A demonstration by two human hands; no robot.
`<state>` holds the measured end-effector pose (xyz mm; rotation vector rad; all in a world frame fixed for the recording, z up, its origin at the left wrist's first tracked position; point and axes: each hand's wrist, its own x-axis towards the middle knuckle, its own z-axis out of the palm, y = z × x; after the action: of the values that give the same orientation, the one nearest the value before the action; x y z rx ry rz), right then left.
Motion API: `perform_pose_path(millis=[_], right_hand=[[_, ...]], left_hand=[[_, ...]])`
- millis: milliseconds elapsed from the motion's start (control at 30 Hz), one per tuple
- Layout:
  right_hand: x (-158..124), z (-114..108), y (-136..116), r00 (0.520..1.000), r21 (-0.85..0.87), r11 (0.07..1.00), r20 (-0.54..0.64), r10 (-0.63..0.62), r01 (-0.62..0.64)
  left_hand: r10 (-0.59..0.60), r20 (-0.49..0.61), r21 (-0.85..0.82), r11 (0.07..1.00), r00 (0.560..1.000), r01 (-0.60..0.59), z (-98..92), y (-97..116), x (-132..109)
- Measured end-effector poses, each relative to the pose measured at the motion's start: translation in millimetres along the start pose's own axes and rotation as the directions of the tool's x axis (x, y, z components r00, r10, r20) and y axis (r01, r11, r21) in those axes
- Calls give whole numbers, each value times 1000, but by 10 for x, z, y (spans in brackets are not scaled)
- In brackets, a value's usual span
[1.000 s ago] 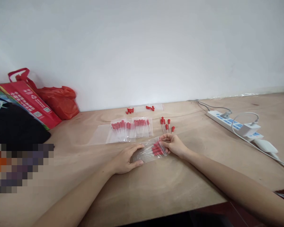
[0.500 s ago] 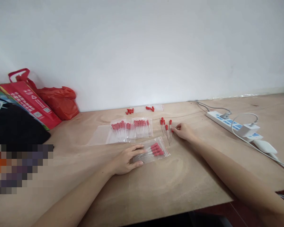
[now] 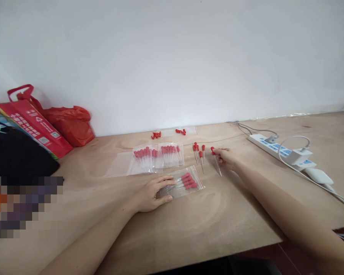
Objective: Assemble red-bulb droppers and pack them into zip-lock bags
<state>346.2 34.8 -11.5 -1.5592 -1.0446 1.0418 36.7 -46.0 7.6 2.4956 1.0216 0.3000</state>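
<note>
Between the fingers of my right hand (image 3: 226,157) is a glass dropper (image 3: 218,165), pinched near its red rubber bulb with the clear tip pointing down toward the table. Just left of it lie several loose droppers (image 3: 201,154) with red bulbs. My left hand (image 3: 154,193) rests with fingers apart on the left end of a clear zip bag (image 3: 199,177); several droppers (image 3: 189,180) are in this bag, bulbs to the right. Farther back, two more clear bags (image 3: 129,168) (image 3: 181,160) hold droppers with their bulbs toward the wall.
Loose red bulbs (image 3: 156,135) lie near the wall, beside a flat clear bag (image 3: 192,130). A white power strip (image 3: 258,141) with a plugged-in adapter (image 3: 299,157) and cables sits at right. Red bags (image 3: 71,124) and a black bag (image 3: 20,149) stand at left on the wooden table (image 3: 189,236).
My right hand has moved a little right, drawing one dropper away from the loose group and lifting its bulb. My left hand stays on the zip bag.
</note>
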Motion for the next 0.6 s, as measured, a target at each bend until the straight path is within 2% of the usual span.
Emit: perform_pose_path(millis=[100, 167, 267, 467, 600], right_hand=[[-58, -20, 2, 998, 181, 981, -16, -65, 66], [-117, 19, 33, 990, 322, 937, -21, -136, 136], [-221, 136, 86, 978, 413, 891, -3, -208, 190], [-403, 380, 130, 990, 514, 848, -33, -136, 134], [-448, 433, 118, 992, 515, 849, -21, -127, 120]], left_hand=[[-16, -24, -7, 1000, 1000, 16, 5, -5, -13], [-33, -30, -11, 999, 999, 32, 7, -9, -21], [-47, -23, -9, 999, 999, 47, 7, -6, -25], [-64, -24, -20, 998, 998, 63, -8, 24, -20], [-78, -8, -16, 997, 997, 78, -13, 30, -20]])
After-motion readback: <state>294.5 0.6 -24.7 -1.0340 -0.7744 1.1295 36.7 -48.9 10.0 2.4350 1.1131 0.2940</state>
